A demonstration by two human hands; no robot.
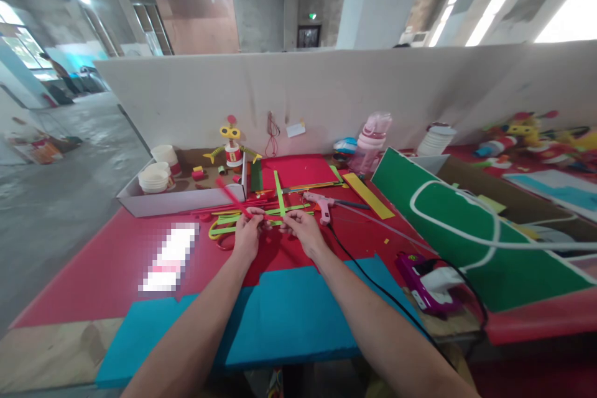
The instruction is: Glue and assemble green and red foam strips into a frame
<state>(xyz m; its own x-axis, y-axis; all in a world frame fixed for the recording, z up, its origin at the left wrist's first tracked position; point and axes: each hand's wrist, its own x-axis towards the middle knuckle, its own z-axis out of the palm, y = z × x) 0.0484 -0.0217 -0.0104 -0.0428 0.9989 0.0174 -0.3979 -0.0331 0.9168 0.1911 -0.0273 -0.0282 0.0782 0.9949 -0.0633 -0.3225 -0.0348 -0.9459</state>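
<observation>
Fingers of left hand (248, 233) clamping red strip (232, 196); right hand (303, 230) hovering at green strip (278, 189), grip unclear. Red strip seeming light, flexible; likely suiting edge hold.

Red-covered table (60, 348), stuff all around the glue gun (321, 202)
Left of the gun: green strips (227, 230), then a white tray (186, 202) farther out. Yellow strip (368, 195) just right, pink bottle (372, 140) behind, power strip (413, 270) nearer and right, blue mat (298, 311) in front.
</observation>
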